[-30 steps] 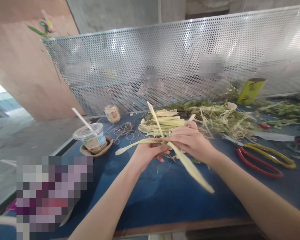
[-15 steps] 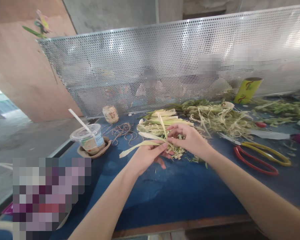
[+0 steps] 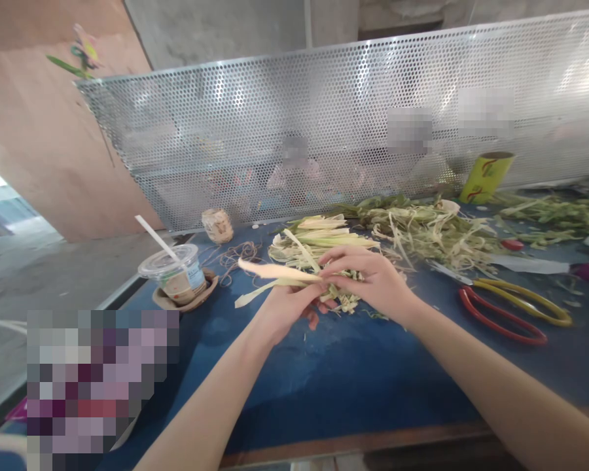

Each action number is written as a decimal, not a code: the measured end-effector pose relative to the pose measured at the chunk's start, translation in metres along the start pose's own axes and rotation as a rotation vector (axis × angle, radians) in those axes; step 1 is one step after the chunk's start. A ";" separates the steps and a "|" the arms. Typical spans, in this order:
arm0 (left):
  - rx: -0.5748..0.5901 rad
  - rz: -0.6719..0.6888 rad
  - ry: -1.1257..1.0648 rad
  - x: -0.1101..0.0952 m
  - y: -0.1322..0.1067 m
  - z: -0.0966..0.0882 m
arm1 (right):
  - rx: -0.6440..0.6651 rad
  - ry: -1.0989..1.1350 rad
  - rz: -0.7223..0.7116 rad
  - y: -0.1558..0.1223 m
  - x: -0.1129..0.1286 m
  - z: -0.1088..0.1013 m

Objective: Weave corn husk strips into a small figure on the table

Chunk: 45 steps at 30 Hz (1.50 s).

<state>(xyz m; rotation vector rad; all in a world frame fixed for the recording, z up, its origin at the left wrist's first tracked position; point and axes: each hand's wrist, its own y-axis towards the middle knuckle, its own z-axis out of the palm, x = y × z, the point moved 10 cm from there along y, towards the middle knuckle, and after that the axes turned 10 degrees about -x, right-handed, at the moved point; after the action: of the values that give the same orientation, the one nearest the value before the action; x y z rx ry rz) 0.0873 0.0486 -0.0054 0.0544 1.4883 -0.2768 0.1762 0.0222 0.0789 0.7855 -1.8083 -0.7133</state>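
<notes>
Several pale yellow-green plant strips fan out to the left from between my hands, over the blue table. My left hand pinches them near their gathered end, thumb on top. Close against it, my right hand has its fingers curled at the same spot, gripping a strip that points up and left. The exact finger contact is partly hidden. Just behind my hands lies a pile of similar pale strips, with shredded bits under my right hand.
Scissors with red and yellow handles lie at right, near a purple-handled knife. Dried stalks spread behind. A lidded cup with straw, tangled twine and a yellow tube stand around; a perforated metal screen borders the back.
One strip has swung down and left to lie across my left hand. My right hand has shifted slightly left, closer to my left hand.
</notes>
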 end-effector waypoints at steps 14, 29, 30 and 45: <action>0.140 0.169 0.243 -0.012 -0.005 0.008 | 0.232 -0.056 -0.035 -0.005 0.000 0.012; 0.195 0.213 0.389 -0.005 -0.015 0.021 | 0.297 -0.214 -0.021 0.010 0.022 0.028; 0.183 0.239 0.412 -0.006 -0.015 0.020 | 0.326 -0.165 -0.006 0.008 0.024 0.033; 0.161 0.222 0.230 -0.017 -0.007 0.017 | 0.007 -0.128 -0.083 0.009 0.023 -0.028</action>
<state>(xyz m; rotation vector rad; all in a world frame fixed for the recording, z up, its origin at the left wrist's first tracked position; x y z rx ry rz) 0.1010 0.0406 0.0139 0.3898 1.6685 -0.2149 0.1941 0.0069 0.1074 0.8395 -1.9024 -0.8276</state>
